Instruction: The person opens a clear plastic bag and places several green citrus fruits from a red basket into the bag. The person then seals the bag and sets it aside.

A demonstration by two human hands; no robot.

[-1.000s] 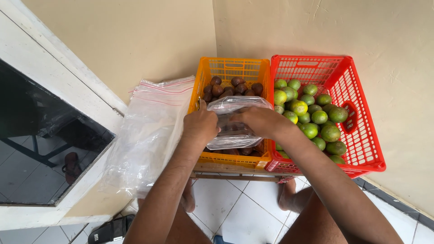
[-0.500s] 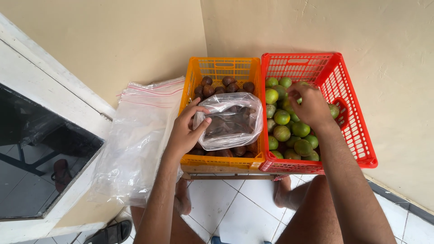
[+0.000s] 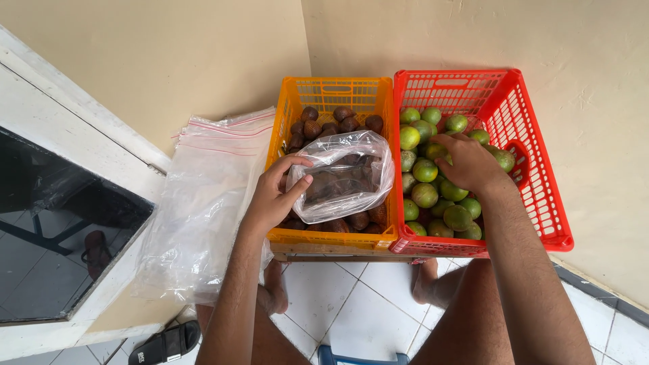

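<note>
My left hand (image 3: pixel 275 196) grips the edge of a clear plastic bag (image 3: pixel 345 177) that holds several brown scaly fruits and rests in the orange crate (image 3: pixel 336 92). More brown fruits (image 3: pixel 331 122) lie loose at the crate's far end. My right hand (image 3: pixel 470 162) is down among the green limes (image 3: pixel 424 170) in the red crate (image 3: pixel 537 162), palm down with fingers curled over them. Whether it has hold of a lime is hidden.
A stack of clear zip bags with red seals (image 3: pixel 206 196) hangs over the ledge to the left of the orange crate. A dark glass panel (image 3: pixel 54 223) lies further left. Beige walls stand close behind and to the right. My bare feet and a black sandal (image 3: pixel 165 343) are on the tiled floor.
My right hand left the bag and moved right into the red crate onto the limes. My left hand stayed on the bag's edge.
</note>
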